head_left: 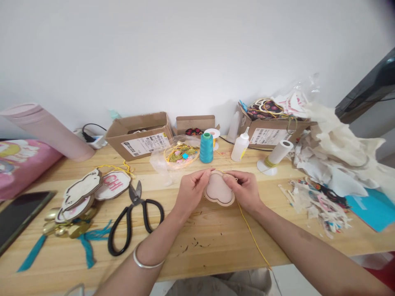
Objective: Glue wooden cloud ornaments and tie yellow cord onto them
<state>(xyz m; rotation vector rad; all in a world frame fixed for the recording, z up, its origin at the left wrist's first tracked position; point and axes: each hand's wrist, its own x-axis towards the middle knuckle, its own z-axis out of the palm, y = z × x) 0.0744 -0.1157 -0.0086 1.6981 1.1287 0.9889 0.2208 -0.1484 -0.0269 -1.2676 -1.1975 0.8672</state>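
Observation:
Between both hands is a cloud-shaped plaque [219, 190], pale in the middle with a light wood-coloured rim. My left hand [193, 187] pinches its left edge, thumb and fingers closed. On the opposite edge my right hand [243, 189] grips it, thumb lying on the front face. A yellow cord [251, 232] hangs from beside the right hand down past the table's front edge. To the left lie black-handled scissors [135, 209] with blades parted. Finished-looking plaques [112, 185] with yellow cord, brass bells and teal tassels [88, 248] rest farther left.
Along the wall stand cardboard boxes [138, 137], a teal thread spool [206, 149], a white glue bottle [240, 147] and a white roll [279, 152]. Cloth scraps [321, 205] and a blue sheet [372, 209] lie right. A phone [23, 218] is at far left.

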